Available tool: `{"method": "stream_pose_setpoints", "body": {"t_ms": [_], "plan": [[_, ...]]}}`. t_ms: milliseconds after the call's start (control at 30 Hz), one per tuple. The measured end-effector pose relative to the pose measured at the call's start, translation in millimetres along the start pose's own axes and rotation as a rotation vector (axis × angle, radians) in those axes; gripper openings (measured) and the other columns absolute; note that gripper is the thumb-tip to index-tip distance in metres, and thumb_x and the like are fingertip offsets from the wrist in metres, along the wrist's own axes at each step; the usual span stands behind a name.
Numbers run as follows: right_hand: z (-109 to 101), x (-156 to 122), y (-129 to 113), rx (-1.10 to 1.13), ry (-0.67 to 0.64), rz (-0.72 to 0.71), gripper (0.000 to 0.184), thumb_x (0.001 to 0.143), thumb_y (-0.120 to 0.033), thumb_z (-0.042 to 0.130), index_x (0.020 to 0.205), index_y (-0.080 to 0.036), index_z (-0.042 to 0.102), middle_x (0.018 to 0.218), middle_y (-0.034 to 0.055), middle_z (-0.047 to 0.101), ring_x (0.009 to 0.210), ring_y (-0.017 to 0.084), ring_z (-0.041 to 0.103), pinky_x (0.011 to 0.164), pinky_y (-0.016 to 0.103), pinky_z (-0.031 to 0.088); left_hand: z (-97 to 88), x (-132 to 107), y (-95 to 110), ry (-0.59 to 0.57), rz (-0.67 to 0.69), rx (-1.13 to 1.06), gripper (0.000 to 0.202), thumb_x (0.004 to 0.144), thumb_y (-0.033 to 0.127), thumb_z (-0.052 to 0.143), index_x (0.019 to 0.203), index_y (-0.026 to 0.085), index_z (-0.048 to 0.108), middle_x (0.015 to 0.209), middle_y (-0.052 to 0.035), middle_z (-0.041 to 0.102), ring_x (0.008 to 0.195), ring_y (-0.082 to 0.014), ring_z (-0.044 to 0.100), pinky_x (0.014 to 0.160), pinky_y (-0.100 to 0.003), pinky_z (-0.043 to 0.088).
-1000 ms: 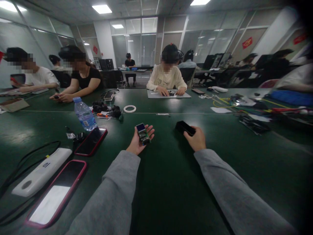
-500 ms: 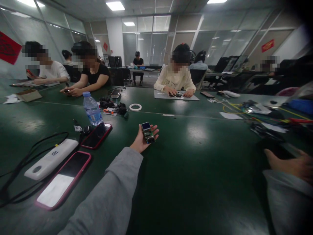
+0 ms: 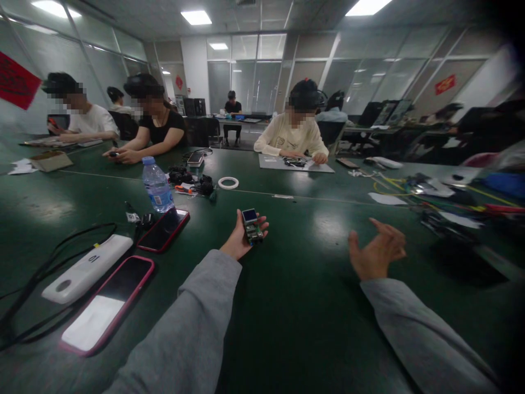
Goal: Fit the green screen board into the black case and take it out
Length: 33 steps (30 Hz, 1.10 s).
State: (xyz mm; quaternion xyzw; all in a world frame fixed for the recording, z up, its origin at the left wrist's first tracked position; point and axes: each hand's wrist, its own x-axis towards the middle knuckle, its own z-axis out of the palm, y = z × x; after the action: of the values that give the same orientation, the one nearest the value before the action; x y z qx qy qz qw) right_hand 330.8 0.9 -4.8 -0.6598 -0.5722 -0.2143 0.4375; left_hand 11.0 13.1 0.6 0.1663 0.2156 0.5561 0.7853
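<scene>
My left hand (image 3: 240,241) lies palm up over the dark green table (image 3: 287,306) and holds a small circuit board module (image 3: 251,225) with a blue screen at its far end. The fingers curl round the module's sides. My right hand (image 3: 376,253) hovers above the table to the right, empty, palm turned inward with its fingers loosely apart. Both arms wear grey sleeves.
To the left lie two pink-cased phones (image 3: 107,311) (image 3: 164,230), a white power bank (image 3: 87,267) with black cables, and a water bottle (image 3: 157,186). A roll of white tape (image 3: 228,183) and dark parts lie further off. Several other people sit across the table. Cables and tools clutter the right side (image 3: 435,191).
The right hand held a black object a second ago, swung far right, and has now come back toward the middle empty. The left hand has stayed with the module.
</scene>
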Motion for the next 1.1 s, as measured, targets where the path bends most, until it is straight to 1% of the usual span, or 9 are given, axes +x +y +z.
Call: {"method": "stream_pose_setpoints", "body": {"t_ms": [100,200,267,333,500,633,833,1000,1100], "plan": [[10,-27,-68,0.153,-0.087,-0.178,0.051,0.089,-0.047,0.04,0.131,-0.018,0.042,0.124,0.0152,0.043,0.12,0.029,0.037,0.096,0.049,0.026,-0.6,1,0,0.043,-0.003,0.077,0.056,0.081,0.062,0.044,0.104,0.015,0.06,0.094,-0.0092,0.066,0.085,-0.0199,0.064,0.077,-0.036,0.051],[9,-48,-128,0.295,-0.24,-0.268,0.044,0.091,-0.04,0.039,0.13,-0.02,0.041,0.123,0.0116,0.044,0.117,0.027,0.039,0.095,0.047,0.029,-1.7,2,-1,0.037,-0.018,0.148,0.058,0.079,0.064,0.045,0.107,0.016,0.06,0.084,-0.0067,0.064,0.075,-0.0172,0.064,0.069,-0.031,0.051],[9,-56,-155,0.35,-0.324,-0.305,0.044,0.091,-0.04,0.042,0.13,-0.021,0.04,0.124,0.0108,0.043,0.117,0.026,0.039,0.096,0.045,0.029,-2.3,3,-2,0.009,-0.036,0.165,0.059,0.079,0.065,0.044,0.109,0.016,0.06,0.078,-0.0045,0.063,0.068,-0.0146,0.062,0.063,-0.027,0.05],[10,-60,-169,0.372,-0.37,-0.324,0.046,0.09,-0.043,0.044,0.13,-0.021,0.04,0.125,0.0108,0.042,0.118,0.026,0.038,0.096,0.043,0.029,-2.0,3,-3,-0.019,-0.046,0.179,0.06,0.079,0.066,0.043,0.11,0.017,0.06,0.075,-0.0035,0.062,0.064,-0.0131,0.061,0.059,-0.025,0.048],[14,-59,-168,0.372,-0.405,-0.287,0.046,0.089,-0.051,0.046,0.122,-0.02,0.047,0.123,0.011,0.042,0.117,0.026,0.037,0.093,0.043,0.031,1.4,2,-6,-0.022,-0.093,0.294,0.067,0.077,0.07,0.04,0.112,0.017,0.061,0.076,-0.0061,0.064,0.066,-0.0154,0.063,0.055,-0.023,0.046],[12,-58,-165,0.384,-0.433,-0.309,0.049,0.084,-0.057,0.05,0.115,-0.02,0.05,0.121,0.0108,0.043,0.115,0.027,0.039,0.093,0.043,0.032,1.5,3,-8,-0.012,-0.116,0.349,0.07,0.077,0.071,0.038,0.113,0.016,0.06,0.076,-0.008,0.066,0.066,-0.0168,0.064,0.055,-0.025,0.047],[7,-57,-168,0.387,-0.45,-0.383,0.062,0.08,-0.064,0.052,0.121,-0.018,0.047,0.124,0.0126,0.042,0.117,0.028,0.038,0.095,0.043,0.031,1.7,6,-9,-0.004,-0.104,0.335,0.069,0.077,0.071,0.037,0.106,0.014,0.062,0.069,-0.0072,0.065,0.06,-0.0167,0.063,0.058,-0.028,0.051],[6,-58,-167,0.363,-0.458,-0.441,0.071,0.08,-0.069,0.049,0.127,-0.016,0.043,0.127,0.0135,0.041,0.119,0.027,0.036,0.096,0.042,0.03,7.0,3,-9,0.056,-0.112,0.301,0.069,0.077,0.072,0.036,0.102,0.014,0.063,0.069,-0.007,0.065,0.063,-0.0175,0.064,0.061,-0.029,0.052],[7,-58,-166,0.331,-0.453,-0.462,0.072,0.081,-0.069,0.046,0.127,-0.014,0.042,0.127,0.0146,0.04,0.12,0.027,0.036,0.096,0.041,0.031,4.9,5,-10,0.054,-0.12,0.277,0.067,0.076,0.072,0.038,0.099,0.014,0.063,0.068,-0.0067,0.065,0.066,-0.018,0.065,0.062,-0.029,0.052]]}}
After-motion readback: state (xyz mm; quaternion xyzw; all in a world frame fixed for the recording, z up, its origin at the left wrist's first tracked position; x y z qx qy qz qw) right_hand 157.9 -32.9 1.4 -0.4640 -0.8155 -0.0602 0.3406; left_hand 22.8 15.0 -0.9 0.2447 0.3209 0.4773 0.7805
